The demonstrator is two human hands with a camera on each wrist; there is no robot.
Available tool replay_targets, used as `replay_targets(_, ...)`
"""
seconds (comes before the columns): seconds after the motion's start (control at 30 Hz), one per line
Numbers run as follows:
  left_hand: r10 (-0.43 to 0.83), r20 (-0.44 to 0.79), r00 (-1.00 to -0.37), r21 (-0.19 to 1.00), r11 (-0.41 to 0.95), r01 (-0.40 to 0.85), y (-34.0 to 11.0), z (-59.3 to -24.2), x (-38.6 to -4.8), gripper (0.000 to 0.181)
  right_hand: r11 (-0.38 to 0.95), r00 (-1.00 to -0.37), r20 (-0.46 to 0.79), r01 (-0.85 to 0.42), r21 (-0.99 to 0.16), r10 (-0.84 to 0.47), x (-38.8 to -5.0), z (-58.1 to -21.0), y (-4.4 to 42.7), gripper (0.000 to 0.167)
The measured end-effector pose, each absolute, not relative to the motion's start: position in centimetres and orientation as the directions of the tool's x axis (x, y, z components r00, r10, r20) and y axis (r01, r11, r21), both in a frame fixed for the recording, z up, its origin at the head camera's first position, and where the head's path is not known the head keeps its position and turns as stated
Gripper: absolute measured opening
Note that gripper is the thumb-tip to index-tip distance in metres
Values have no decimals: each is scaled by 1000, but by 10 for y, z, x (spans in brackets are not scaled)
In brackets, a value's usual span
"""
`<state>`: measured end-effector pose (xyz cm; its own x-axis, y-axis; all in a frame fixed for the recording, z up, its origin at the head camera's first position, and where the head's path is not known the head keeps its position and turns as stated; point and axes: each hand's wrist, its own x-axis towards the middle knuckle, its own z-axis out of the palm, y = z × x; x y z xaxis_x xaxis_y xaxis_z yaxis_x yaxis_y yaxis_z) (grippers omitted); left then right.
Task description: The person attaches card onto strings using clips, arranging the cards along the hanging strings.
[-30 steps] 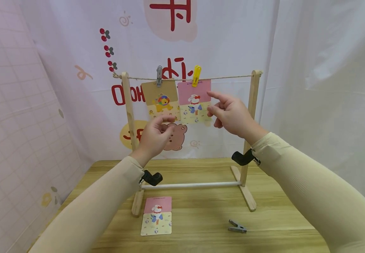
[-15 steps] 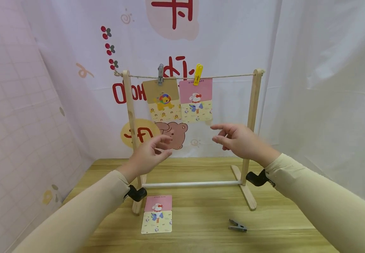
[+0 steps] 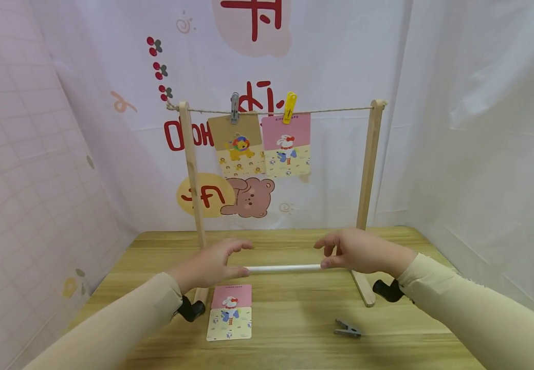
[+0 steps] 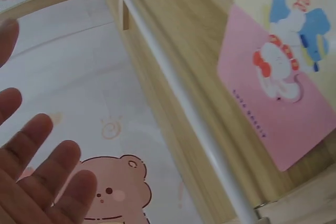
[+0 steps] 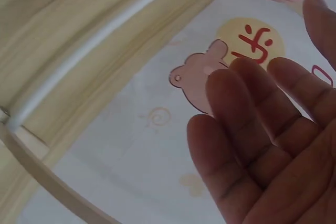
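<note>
My left hand hovers above the pink-and-yellow card on the table, fingers loosely bent, holding nothing. Opposite it, my right hand is held near the rack's right post, also without anything in its fingers. On the string a grey clothespin holds a brown-and-yellow lion card. Beside it a yellow clothespin holds another pink-and-yellow card. A second grey clothespin lies on the table at the right, below my right hand.
A white rod joins the rack's feet low down, seen close in the left wrist view. The wooden rack's left post stands behind my left hand. A printed white curtain hangs behind the wooden table.
Both hands have come down from beside the hanging cards to the level of the white rod. The hanging cards, the card on the table and the loose clothespin stay in place.
</note>
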<state>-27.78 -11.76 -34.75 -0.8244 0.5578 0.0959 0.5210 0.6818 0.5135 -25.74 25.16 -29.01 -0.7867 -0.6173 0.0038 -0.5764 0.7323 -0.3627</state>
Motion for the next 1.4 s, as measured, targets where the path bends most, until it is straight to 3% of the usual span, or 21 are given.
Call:
replay_targets(0.23, 558, -36, -829, 484, 736, 474, -124, -365, -272, 62, 763, -793, -95, -535, -361, -601, -250, -316, 262, 48)
replay_targets(0.47, 576, -82, -813, 509, 726, 463, -132, -381, -266, 58, 785, -799, -156, -500, -365, -581, -242, -341, 273, 43)
replay_targets(0.73, 584, -164, -795, 392, 778, 491, -141, -402, -266, 71, 819, -793, -257, -461, -341, -553, -236, -365, 278, 41)
replay_targets(1.07, 586, -206, -784, 375, 787, 490, -146, -411, -263, 72, 851, -805, -310, -404, -336, -505, -229, -380, 284, 34)
replay_targets(1.4, 607, -235, -759, 368, 778, 509, -144, -415, -261, 62, 824, -790, -287, -432, -368, -542, -225, -393, 287, 32)
